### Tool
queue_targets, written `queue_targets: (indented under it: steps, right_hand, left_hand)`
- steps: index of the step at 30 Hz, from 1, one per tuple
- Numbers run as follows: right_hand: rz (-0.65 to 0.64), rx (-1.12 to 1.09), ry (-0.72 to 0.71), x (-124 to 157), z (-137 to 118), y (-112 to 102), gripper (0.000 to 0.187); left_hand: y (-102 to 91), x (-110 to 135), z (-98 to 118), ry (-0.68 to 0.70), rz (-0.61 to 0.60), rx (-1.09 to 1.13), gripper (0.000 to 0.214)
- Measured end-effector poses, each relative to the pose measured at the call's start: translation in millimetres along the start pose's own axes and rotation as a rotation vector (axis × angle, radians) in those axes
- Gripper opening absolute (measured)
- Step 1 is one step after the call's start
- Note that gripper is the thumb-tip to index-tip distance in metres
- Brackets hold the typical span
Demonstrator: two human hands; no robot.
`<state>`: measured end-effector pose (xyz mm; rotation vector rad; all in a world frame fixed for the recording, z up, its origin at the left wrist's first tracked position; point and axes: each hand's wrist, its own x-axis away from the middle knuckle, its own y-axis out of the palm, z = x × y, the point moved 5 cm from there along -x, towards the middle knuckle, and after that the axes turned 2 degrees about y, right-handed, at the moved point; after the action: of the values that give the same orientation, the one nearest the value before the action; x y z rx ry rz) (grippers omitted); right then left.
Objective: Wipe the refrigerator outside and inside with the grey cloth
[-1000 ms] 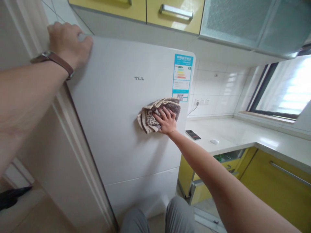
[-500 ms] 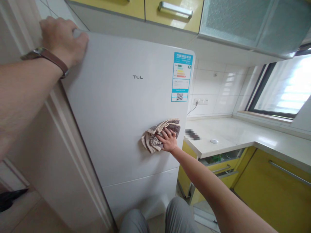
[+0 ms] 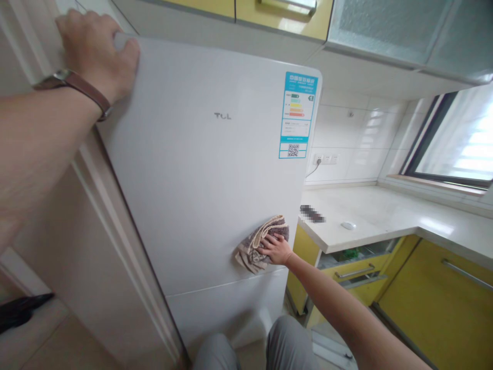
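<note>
**A:** How does the cloth (image 3: 259,247) lie?

**B:** It is bunched against the fridge door (image 3: 200,180), low on its right side. Its long axis slants from lower left to upper right.

**A:** And the fingers?

**B:** The right hand (image 3: 277,251) lays them flat and spread on the cloth's right half, pressing rather than gripping. The rest of the cloth hangs out to the left of the palm. The left hand (image 3: 94,54) is clenched over the door's top left corner.

**A:** Room to move?

**B:** The door's right edge is just beside the cloth, and the seam (image 3: 223,285) is just below it. Bare panel opens upward and leftward, below the energy label (image 3: 297,115).
</note>
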<state>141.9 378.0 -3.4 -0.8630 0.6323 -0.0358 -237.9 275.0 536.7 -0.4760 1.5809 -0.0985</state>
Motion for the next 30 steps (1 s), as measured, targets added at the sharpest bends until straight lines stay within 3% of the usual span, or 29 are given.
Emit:
queue_targets:
  steps: [5, 8, 13, 18, 22, 24, 26, 30]
  right_hand:
    - [0.118, 0.033, -0.23, 27, -21, 9, 0.041]
    - [0.098, 0.071, -0.372, 35, -29, 8, 0.033]
    - [0.002, 0.111, -0.626, 13, -19, -18, 0.031]
    - [0.029, 0.162, -0.853, -54, 12, -93, 0.036]
    - [-0.24, 0.146, -0.758, -129, 53, -161, 0.045]
    - [-0.299, 0.138, -0.646, -165, 77, -196, 0.049]
    - [-0.24, 0.156, -0.563, -197, 102, -232, 0.05]
    - [0.053, 0.247, -0.395, -247, 143, -295, 0.046]
  left_hand:
    - [2.3, -2, -2, -0.018, 0.02, 0.038, 0.072]
    - [5.7, -4, -3, -0.045, 0.026, 0.055, 0.066]
    - [7.0, -5, -4, -0.067, 0.091, 0.195, 0.054]
    - [1.1, -3, -4, -0.061, 0.093, 0.305, 0.049]
    - [-1.3, -4, -6, -0.05, 0.064, 0.352, 0.05]
    - [-0.8, -7, -8, -0.058, 0.064, 0.346, 0.052]
    - [0.5, -9, -11, -0.06, 0.059, 0.321, 0.051]
    - [1.8, -13, -13, -0.027, 0.042, 0.324, 0.047]
